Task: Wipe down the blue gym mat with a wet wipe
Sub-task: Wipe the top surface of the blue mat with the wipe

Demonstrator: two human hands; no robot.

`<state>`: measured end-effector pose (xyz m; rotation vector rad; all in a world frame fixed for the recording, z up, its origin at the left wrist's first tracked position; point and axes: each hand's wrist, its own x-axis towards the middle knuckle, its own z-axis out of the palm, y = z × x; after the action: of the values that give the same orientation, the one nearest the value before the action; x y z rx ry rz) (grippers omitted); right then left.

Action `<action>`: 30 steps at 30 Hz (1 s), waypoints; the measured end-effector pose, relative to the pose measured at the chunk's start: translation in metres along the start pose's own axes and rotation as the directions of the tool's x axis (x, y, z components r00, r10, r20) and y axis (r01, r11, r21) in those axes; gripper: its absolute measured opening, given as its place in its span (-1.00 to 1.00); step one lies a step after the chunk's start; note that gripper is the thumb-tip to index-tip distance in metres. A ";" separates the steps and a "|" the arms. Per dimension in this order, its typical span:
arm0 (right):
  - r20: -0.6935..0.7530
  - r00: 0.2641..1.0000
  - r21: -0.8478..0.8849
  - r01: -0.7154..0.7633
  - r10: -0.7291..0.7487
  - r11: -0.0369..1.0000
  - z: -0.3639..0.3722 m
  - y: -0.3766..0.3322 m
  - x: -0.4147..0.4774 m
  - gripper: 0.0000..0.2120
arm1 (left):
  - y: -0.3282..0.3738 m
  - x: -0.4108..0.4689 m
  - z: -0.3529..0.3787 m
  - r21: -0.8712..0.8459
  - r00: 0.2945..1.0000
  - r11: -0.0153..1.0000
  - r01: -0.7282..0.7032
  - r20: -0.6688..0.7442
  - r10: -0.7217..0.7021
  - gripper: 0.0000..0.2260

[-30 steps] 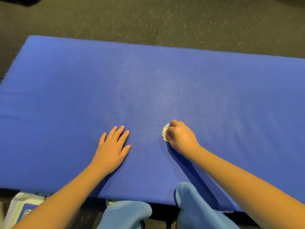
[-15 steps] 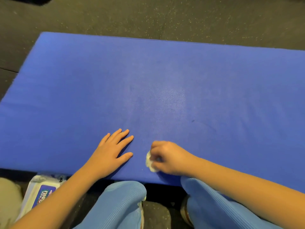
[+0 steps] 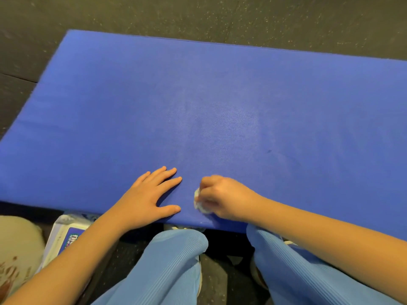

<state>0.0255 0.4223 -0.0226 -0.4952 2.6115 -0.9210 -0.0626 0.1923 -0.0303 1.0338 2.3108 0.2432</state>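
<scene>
**Near-edge pass on the mat (image 3: 220,95).** The wipe (image 3: 199,203) is bunched into a wad and enclosed in the curled grip of the right hand (image 3: 224,198). It is pressed on the mat at 6 o'clock, close to the near edge. The left hand (image 3: 147,194) is laid flat beside it at 9 o'clock, fingers straight, nothing held.

For a sound pass, even downward pressure is advised and strokes are best overlapped. The wad would be better opened out, so that more wet face meets the surface. The mat can be steadied by the flat hand.

A pale sheen at the centre may be moisture; how much has been covered cannot be told. The mat is laid on a dark speckled floor (image 3: 198,16). A pack (image 3: 66,232) of wipes is seen off the mat at 7 o'clock, partly hidden by the left forearm.
</scene>
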 end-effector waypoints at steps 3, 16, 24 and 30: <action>-0.088 0.995 0.022 -0.041 0.043 0.999 -0.002 0.002 0.001 -0.85 | -0.005 -0.008 -0.004 0.027 0.999 1.000 -0.006 0.043 0.005 -0.09; 0.176 0.983 -0.546 0.058 0.046 0.836 -0.005 -0.017 -0.047 -0.41 | -0.023 -0.020 -0.002 0.462 0.979 0.874 -0.148 -0.059 0.197 -0.25; -0.162 0.986 -0.522 -0.045 -0.047 0.852 -0.025 -0.002 -0.057 -0.63 | -0.014 -0.001 -0.039 0.538 0.936 0.802 -0.260 -0.065 0.347 -0.29; -0.261 0.963 -0.459 -0.182 0.064 0.869 -0.062 0.014 -0.102 -0.63 | 0.036 0.035 -0.040 0.558 0.870 0.754 -0.347 -0.107 0.480 -0.34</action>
<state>0.0873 0.5089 0.0335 -0.3390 3.0589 -0.2896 -0.0822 0.2451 0.0003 1.9064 2.3892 -0.1131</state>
